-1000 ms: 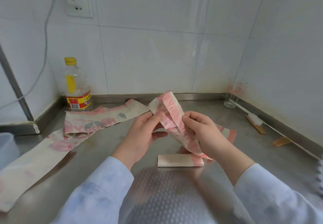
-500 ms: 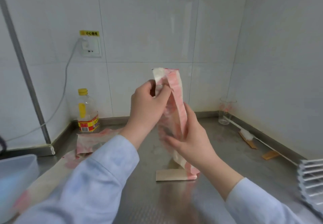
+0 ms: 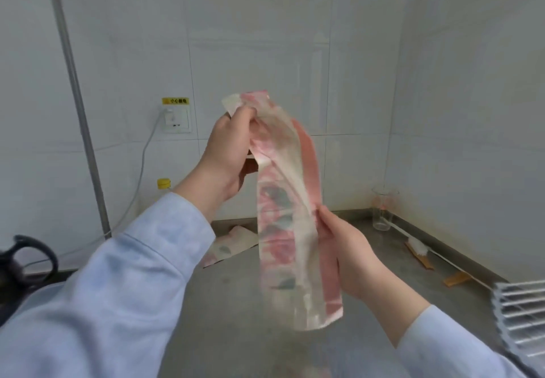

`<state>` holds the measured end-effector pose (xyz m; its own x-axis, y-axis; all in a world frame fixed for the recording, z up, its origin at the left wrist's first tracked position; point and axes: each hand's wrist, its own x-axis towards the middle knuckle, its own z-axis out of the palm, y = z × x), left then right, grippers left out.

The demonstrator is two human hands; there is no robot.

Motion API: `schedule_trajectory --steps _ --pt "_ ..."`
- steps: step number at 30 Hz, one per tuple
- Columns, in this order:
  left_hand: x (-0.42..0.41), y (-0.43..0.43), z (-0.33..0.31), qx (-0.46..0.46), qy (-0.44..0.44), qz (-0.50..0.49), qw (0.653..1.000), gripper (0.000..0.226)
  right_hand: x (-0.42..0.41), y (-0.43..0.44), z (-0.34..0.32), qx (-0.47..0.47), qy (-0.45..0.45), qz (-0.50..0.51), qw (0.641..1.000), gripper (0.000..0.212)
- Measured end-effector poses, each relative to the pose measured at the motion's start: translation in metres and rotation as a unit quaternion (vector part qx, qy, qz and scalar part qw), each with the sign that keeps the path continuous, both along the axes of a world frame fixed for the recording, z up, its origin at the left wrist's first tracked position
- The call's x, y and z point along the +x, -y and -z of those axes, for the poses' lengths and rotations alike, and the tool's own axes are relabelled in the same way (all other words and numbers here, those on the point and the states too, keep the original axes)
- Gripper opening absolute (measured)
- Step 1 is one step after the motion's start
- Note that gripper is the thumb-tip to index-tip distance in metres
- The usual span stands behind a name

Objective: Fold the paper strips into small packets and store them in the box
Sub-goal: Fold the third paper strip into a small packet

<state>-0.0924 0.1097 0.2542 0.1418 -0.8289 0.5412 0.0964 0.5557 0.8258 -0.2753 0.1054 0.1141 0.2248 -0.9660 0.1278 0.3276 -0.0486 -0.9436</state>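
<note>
Pink-blotched paper, thin and creased, hangs as one long strip (image 3: 283,215) above the dull steel counter (image 3: 236,304). Its top end is pinched in the curled fingers of the left hand (image 3: 227,153), and its right edge is gripped lower down by the right hand (image 3: 351,256). Half a second ago the hands were closer together and the tail reached the counter; now it hangs clear, blurred.

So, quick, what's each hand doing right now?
Left hand: grips the top end of the paper strip.
Right hand: holds the same strip's edge lower down, thumb in front.
</note>
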Motion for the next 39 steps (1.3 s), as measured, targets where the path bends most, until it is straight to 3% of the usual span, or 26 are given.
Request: schedule_trajectory --steps 2,8,14,17,21,24,26,29,31,32,35,37,39 --pt "0.006 0.008 -0.002 0.044 -0.019 0.008 0.999 0.022 0.0 -0.006 0.004 0.029 0.002 -0.063 0.998 0.048" --pt "0.028 0.056 0.026 0.178 -0.087 0.003 0.98 0.024 0.003 -0.01 0.04 -0.005 -0.051 -0.196 0.979 0.044" --pt "0.055 0.127 0.092 0.327 -0.126 -0.003 0.937 0.032 0.006 0.012 0.08 0.057 -0.079 -0.175 0.98 0.026" --pt "0.069 0.165 0.138 0.388 -0.195 0.031 0.9 0.034 0.001 0.031 0.091 0.093 -0.074 -0.163 0.98 0.024" --pt "0.077 0.208 0.189 0.417 -0.257 0.065 0.869 0.035 -0.008 0.057 0.101 0.12 -0.093 -0.179 0.972 0.027" --pt "0.075 0.235 0.208 0.417 -0.247 0.069 0.872 0.038 -0.01 0.075 0.107 0.123 -0.119 -0.165 0.971 0.029" --pt "0.071 0.253 0.206 0.397 -0.223 0.071 0.888 0.038 -0.01 0.086 0.11 0.122 -0.123 -0.148 0.974 0.031" --pt "0.061 0.282 0.189 0.334 -0.158 0.079 0.926 0.02 -0.008 0.106 0.116 0.113 -0.119 -0.114 0.98 0.037" --pt "0.057 0.304 0.185 0.253 -0.024 -0.011 0.967 0.018 -0.007 0.118 0.119 0.104 -0.129 -0.081 0.983 0.039" --pt "0.057 0.313 0.189 0.224 0.072 -0.086 0.968 0.022 -0.006 0.124 0.121 0.099 -0.14 -0.061 0.983 0.04" --pt "0.055 0.326 0.216 0.23 0.295 -0.218 0.901 0.065 -0.003 0.14 0.132 0.094 -0.188 -0.002 0.978 0.049" --pt "0.051 0.327 0.24 0.247 0.364 -0.204 0.875 0.093 -0.003 0.149 0.141 0.101 -0.228 0.031 0.968 0.059" --pt "0.047 0.325 0.261 0.239 0.404 -0.195 0.861 0.099 -0.006 0.156 0.15 0.098 -0.269 0.061 0.956 0.074"
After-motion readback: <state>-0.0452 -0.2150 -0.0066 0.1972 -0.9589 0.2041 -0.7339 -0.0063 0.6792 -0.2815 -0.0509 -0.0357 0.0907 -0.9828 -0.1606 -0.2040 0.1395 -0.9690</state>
